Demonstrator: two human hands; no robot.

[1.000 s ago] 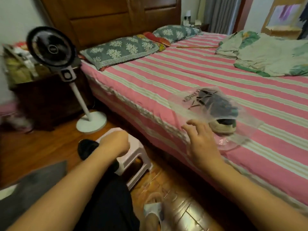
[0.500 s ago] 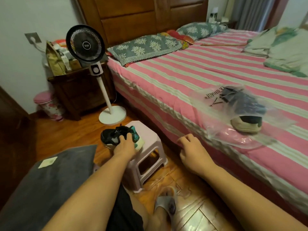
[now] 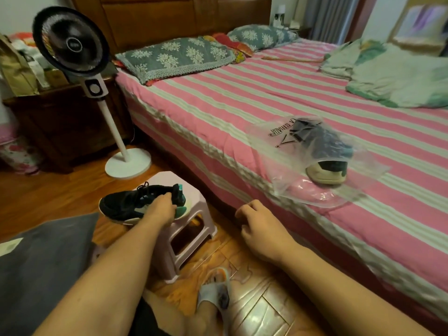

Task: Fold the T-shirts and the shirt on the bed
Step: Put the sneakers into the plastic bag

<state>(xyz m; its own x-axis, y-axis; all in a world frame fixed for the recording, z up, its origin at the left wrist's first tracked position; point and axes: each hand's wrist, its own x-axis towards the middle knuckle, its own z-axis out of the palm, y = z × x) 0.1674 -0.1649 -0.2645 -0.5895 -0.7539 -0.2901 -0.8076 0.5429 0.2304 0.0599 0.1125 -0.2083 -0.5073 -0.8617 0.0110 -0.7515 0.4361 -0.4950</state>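
My left hand grips a black sneaker with a pale green heel, held over a small pink plastic stool. My right hand hangs beside the bed's edge with loosely curled fingers and holds nothing. On the pink and white striped bed lies a second sneaker half inside a clear plastic bag. A rumpled pale green cloth lies at the far right of the bed; no T-shirt or shirt is plainly visible.
A standing fan on a white base is left of the bed, before a dark wooden nightstand. Two patterned pillows lie at the headboard. A grey cushion sits at lower left. My slippered foot rests on the wooden floor.
My right hand drew back from the plastic bag to the bed's edge. My left hand took hold of the black sneaker at the stool.
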